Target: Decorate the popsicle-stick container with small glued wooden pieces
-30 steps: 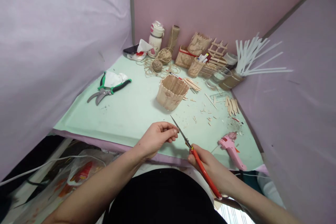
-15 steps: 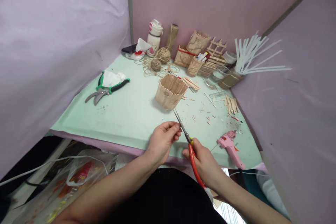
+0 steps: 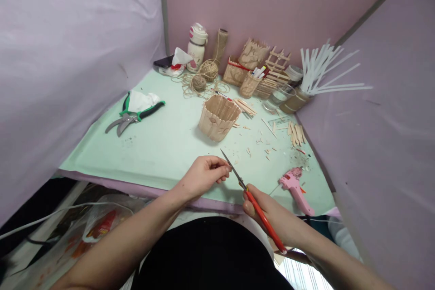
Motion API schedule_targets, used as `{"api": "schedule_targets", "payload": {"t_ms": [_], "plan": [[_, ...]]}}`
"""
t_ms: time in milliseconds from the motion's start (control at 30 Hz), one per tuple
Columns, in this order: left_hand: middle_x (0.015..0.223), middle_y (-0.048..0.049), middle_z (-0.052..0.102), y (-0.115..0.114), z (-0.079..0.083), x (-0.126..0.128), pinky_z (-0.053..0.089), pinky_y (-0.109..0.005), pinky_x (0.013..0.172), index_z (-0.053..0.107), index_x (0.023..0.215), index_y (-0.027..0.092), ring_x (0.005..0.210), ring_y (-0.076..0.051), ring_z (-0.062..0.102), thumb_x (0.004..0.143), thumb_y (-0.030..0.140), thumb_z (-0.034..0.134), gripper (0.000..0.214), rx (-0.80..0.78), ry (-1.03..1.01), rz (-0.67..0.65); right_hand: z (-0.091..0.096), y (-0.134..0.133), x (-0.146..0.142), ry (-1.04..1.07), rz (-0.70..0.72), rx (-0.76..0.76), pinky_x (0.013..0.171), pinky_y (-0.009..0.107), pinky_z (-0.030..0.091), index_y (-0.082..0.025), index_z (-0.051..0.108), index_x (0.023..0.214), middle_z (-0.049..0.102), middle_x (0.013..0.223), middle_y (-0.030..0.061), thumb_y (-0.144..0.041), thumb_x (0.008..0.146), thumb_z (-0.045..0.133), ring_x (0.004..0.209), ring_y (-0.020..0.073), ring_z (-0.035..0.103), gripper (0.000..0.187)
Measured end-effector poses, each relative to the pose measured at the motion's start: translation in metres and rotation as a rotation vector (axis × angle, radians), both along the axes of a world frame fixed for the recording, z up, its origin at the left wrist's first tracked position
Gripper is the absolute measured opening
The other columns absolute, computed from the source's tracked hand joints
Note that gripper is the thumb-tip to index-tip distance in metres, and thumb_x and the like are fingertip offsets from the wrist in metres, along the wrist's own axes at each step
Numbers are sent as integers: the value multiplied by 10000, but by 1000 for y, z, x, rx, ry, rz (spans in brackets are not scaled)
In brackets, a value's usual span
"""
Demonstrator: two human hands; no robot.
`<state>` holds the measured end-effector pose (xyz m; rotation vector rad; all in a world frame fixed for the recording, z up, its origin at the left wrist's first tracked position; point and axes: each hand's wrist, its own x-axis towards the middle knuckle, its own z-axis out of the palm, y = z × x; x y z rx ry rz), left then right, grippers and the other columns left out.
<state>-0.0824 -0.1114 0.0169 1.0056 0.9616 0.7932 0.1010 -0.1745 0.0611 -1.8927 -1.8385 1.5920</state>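
My right hand (image 3: 268, 215) grips red-handled scissors (image 3: 258, 210), blades pointing up and left toward my left hand. My left hand (image 3: 204, 176) is closed in a pinch right at the blade tips; what it pinches is too small to make out. Both hands hover over the near edge of the pale green table (image 3: 163, 145). A round holder made of wooden craft sticks (image 3: 218, 117) stands upright on the table beyond the hands, with small wood offcuts (image 3: 263, 147) scattered to its right.
A pink glue gun (image 3: 295, 184) lies at the right front. Green-handled pruning shears (image 3: 134, 115) lie at the left. At the back stand twine balls (image 3: 204, 77), a white bottle (image 3: 196, 46), stick-built baskets (image 3: 253, 65) and a jar of white sticks (image 3: 301, 99). Pink cloth walls enclose the table.
The scissors swung more upright toward my left hand half a second ago, then tilted back down. My left hand stayed pinched near the blade tips. The view shifted slightly.
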Motion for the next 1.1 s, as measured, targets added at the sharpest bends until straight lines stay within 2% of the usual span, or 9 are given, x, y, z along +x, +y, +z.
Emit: {"api": "schedule_targets", "payload": {"t_ms": [167, 367, 467, 567, 700, 833, 1000, 1100], "plan": [[606, -4, 601, 1, -3, -1, 410, -244, 569, 665, 700, 136, 542, -101, 503, 704, 291, 676, 156, 21, 18, -15, -10, 0, -2, 8, -97, 17, 590, 267, 331, -215, 355, 695, 377, 671, -41, -570, 844, 498, 628, 125, 357, 410], [669, -21, 628, -3, -8, 3, 403, -240, 581, 666, 723, 132, 564, -94, 494, 710, 354, 705, 226, 1, -34, 85, -13, 1, -3, 70, -186, 138, 527, 251, 326, -227, 356, 715, 380, 628, -48, -541, 899, 408, 570, 119, 355, 368], [692, -30, 637, -4, -7, 3, 405, -236, 592, 664, 725, 127, 575, -90, 495, 687, 360, 734, 247, -63, -75, 99, -13, 7, -1, 95, -228, 220, 523, 249, 331, -228, 371, 726, 397, 624, -54, -518, 875, 483, 558, 115, 364, 345], [692, -29, 636, -6, -8, 2, 403, -235, 596, 667, 724, 133, 584, -92, 501, 673, 371, 751, 258, -109, -110, 58, -16, 16, -3, 115, -262, 390, 537, 253, 339, -222, 471, 835, 439, 660, -52, -478, 817, 603, 556, 114, 365, 289], [663, -18, 618, -9, -13, 2, 392, -233, 594, 681, 732, 135, 583, -94, 501, 683, 369, 746, 247, -147, -151, -10, -22, 23, -13, 207, -253, 539, 523, 252, 338, -229, 528, 1043, 436, 685, -53, -421, 840, 601, 521, 104, 336, 289], [615, 3, 580, -10, -17, 2, 357, -218, 571, 679, 712, 128, 569, -78, 473, 697, 333, 740, 214, -172, -190, 40, -27, 22, -24, 242, -232, 576, 519, 243, 338, -225, 537, 1047, 443, 694, -50, -392, 852, 595, 531, 100, 339, 263], [679, -16, 607, -11, -19, 3, 365, -206, 575, 704, 771, 112, 587, -64, 480, 688, 303, 752, 214, -242, -303, 91, -31, 17, -28, 213, -246, 548, 493, 242, 309, -218, 511, 1065, 338, 630, -76, -408, 847, 596, 525, 105, 308, 301], [663, -11, 595, -11, -20, 3, 375, -197, 576, 706, 776, 113, 595, -65, 490, 678, 306, 765, 224, -251, -327, 105, -31, 15, -28, 243, -266, 554, 500, 249, 314, -222, 494, 1029, 391, 649, -70, -424, 849, 587, 524, 106, 319, 286]]}}
